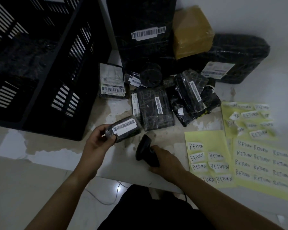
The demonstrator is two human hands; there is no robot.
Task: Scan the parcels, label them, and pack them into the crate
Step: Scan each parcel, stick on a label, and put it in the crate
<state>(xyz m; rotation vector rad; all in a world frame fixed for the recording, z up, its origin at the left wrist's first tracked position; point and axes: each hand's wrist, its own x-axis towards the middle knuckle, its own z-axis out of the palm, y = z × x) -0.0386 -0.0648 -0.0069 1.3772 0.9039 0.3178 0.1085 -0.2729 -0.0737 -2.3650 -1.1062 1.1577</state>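
Note:
My left hand [96,140] holds a small black-wrapped parcel [125,130] with its white barcode label facing up. Just right of it, my right hand [165,161] grips a black handheld scanner [144,149], its head tilted up toward the parcel. A pile of several black-wrapped parcels [156,107] with barcode labels lies on the table behind. The black slatted crate [45,67] stands at the left with dark parcels inside. Yellow sheets of "RETURN" stickers [208,156] lie at the right.
A tall black parcel [143,30], a brown taped box [192,32] and a large black bundle [236,58] stand at the back against the wall. More sticker sheets [261,163] cover the right side. A cable runs off the table's near edge to the floor.

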